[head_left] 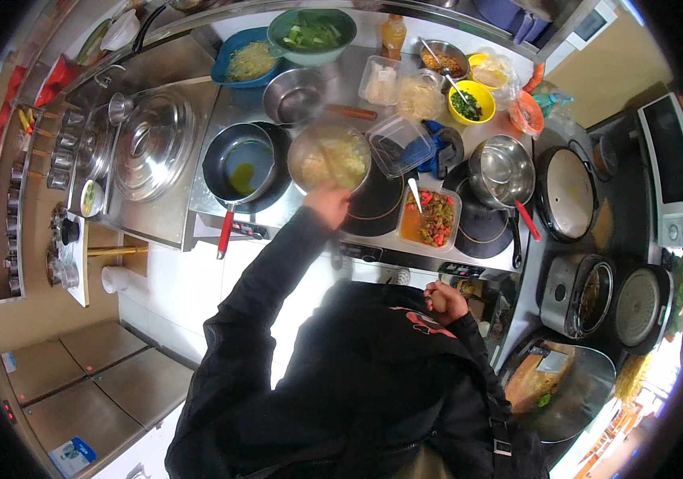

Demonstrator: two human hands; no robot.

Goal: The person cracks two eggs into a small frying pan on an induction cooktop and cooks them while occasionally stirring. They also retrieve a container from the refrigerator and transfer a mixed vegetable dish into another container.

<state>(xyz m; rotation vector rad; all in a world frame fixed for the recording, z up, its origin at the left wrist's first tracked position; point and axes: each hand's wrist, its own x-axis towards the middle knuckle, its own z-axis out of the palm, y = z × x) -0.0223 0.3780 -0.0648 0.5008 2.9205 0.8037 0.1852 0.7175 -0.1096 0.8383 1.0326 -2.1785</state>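
Observation:
My left hand (326, 205) is at the near rim of a metal pan (302, 170) holding pale, yellowish food. It grips a blurred thin utensil that reaches into the food; its kind is unclear. A dark frying pan (248, 158) with a red handle and some oil in it stands to the left. Right of the pan, an open plastic container (452, 209) holds chopped red and green food with a white spoon (415, 193) in it. Near my body on the right, my right hand (448, 304) has curled fingers; whether it holds something is unclear.
A saucepan (294, 99) with a wooden handle, a clear container (384, 146) and a yellow bowl (487, 114) with chopped greens stand behind. On the right are a steel pot (509, 161) with a red handle, a round griddle (564, 191) and an open rice cooker (563, 299). A steel lid (164, 143) lies left.

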